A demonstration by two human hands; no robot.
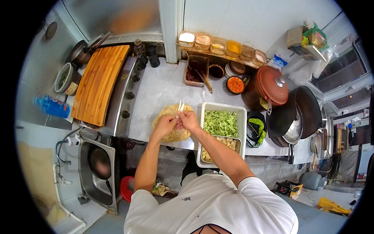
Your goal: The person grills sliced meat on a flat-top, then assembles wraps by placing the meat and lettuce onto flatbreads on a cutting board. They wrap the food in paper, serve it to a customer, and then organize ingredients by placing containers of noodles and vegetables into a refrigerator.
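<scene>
A clear plastic bag of pale yellow noodles (177, 135) rests at the front edge of the grey counter. My left hand (165, 126) and my right hand (188, 120) meet above it, fingers closed in a pinch on the gathered top of the bag. White twisted ends of plastic (181, 105) stick up beyond my fingertips. Just right of the bag stands a white tub (242, 128) of green vegetable strips (221, 123). A smaller tray of pale cubes (226, 144) sits in the tub's near end, partly behind my right forearm.
Left are a wooden board (100, 84) over the stove and a sink (87, 175) holding a pan. Behind stand a sauce container (196, 65), a bowl of orange-red food (235, 84) and a spice row (218, 45). A lidded pot (269, 87) and woks (309, 111) crowd the right.
</scene>
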